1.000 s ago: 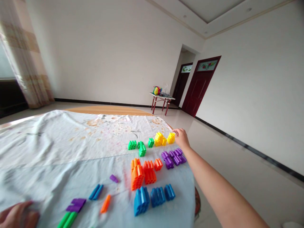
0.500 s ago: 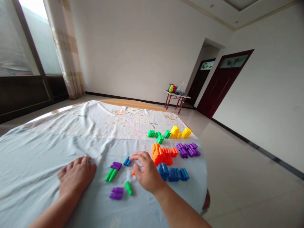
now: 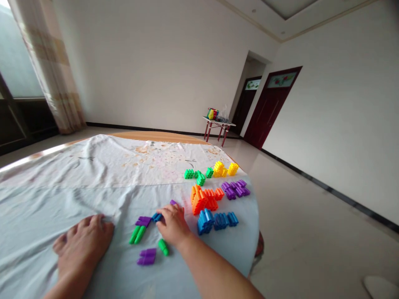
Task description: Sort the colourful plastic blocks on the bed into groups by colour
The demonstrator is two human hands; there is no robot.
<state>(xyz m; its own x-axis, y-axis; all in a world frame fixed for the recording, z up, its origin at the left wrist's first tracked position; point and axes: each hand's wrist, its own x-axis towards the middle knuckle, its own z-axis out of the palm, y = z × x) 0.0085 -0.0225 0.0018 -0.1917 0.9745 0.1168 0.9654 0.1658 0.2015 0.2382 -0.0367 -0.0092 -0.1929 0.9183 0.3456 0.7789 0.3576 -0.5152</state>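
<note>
My left hand [image 3: 84, 241] lies palm down on the blue-grey cloth, fingers spread, holding nothing. Curled downward, the fingers of my right hand [image 3: 173, 224] close in at the right end of a pair of blue plastic pegs [image 3: 156, 217]; the fingertips hide whatever lies between them. Behind its knuckles a purple peg [image 3: 173, 202] partly shows. Left of the blue pegs, a purple peg pair [image 3: 144, 221] adjoins two green pegs [image 3: 137, 235]. Nearer me are a single green peg [image 3: 163, 247] and another purple peg pair [image 3: 146, 256].
To the right stand orange [image 3: 199, 200], blue [image 3: 205, 221] and purple peg clusters [image 3: 236, 189]. Green [image 3: 200, 179] and yellow clusters [image 3: 219, 169] sit farther back. The round table's edge [image 3: 257, 216] curves along the right. A small side table [image 3: 218, 122] stands by the doorway.
My right hand has come down and its fingers have closed by the blue pegs. The small orange piece under it is now hidden, and a purple peg shows behind. The view has turned right.
</note>
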